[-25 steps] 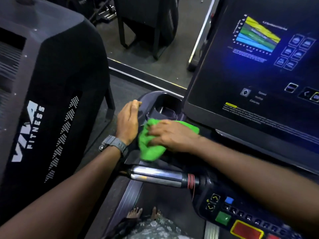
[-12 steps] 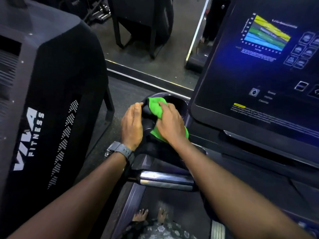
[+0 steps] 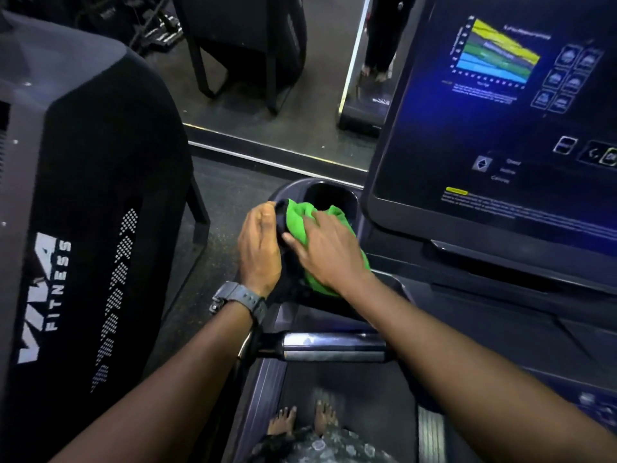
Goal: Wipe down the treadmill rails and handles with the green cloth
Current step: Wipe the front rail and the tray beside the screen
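Observation:
The green cloth (image 3: 302, 225) lies bunched over the dark left cup holder (image 3: 329, 195) of the treadmill console. My right hand (image 3: 325, 247) presses down on the cloth with fingers spread fairly straight. My left hand (image 3: 258, 243), with a grey watch on its wrist, curls around the cup holder's outer left edge beside the cloth. Below both hands runs the chrome handle bar (image 3: 334, 347), which neither hand touches.
The lit console screen (image 3: 500, 128) rises at the right. A neighbouring black machine marked VIVA FITNESS (image 3: 83, 228) stands close on the left. My bare feet (image 3: 302, 421) stand on the belt below. A mirror with other gym equipment (image 3: 247, 51) is beyond.
My right hand slid the cloth from the console surface near the handle up onto the cup holder's rim and keeps rubbing there. My left hand stayed on the holder's left edge.

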`<control>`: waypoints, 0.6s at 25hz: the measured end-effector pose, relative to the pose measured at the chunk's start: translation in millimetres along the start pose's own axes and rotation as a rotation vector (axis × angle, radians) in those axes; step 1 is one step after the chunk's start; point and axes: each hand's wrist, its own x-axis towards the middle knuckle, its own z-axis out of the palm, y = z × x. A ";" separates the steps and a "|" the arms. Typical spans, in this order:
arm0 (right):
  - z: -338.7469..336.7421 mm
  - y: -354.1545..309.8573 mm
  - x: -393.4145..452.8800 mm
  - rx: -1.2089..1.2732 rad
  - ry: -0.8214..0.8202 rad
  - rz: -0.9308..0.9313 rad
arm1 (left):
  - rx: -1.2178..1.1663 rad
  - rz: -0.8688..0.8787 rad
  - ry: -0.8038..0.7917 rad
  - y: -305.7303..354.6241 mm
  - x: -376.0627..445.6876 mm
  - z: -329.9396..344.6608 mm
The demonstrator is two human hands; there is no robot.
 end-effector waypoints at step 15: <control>0.6 6.2 -3.5 -0.016 0.106 0.214 | -0.057 0.002 -0.002 -1.0 -0.8 -1.9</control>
